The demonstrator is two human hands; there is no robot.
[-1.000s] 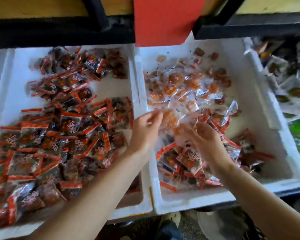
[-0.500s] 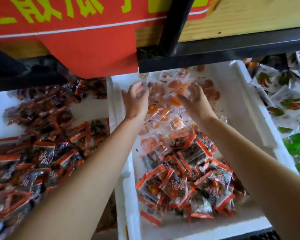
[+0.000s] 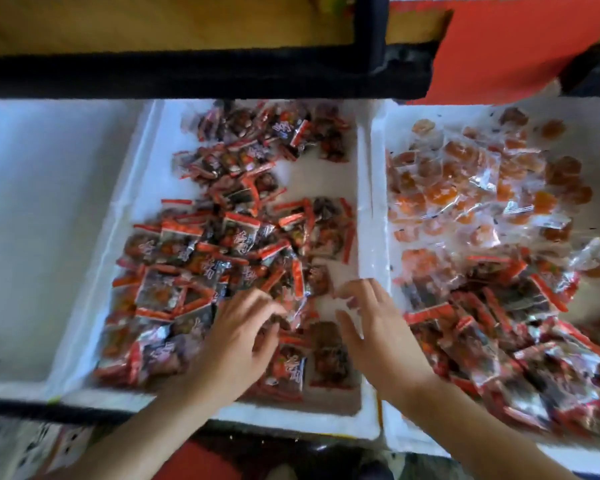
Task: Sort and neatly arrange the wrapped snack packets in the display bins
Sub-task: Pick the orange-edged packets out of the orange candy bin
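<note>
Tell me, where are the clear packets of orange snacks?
Head view: the orange packets fill the far half of the right white bin, behind red-edged packets.

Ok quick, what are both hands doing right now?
Left hand: fingers curled over red-edged packets; grip cannot be told.
Right hand: open, holding nothing.

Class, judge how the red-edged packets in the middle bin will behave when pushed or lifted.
The red-edged packets probably slide over one another: their film looks glossy. They likely feel light and floppy, being small with thin wrinkled wrappers. Lying flat in the middle bin, they should not roll.
</note>
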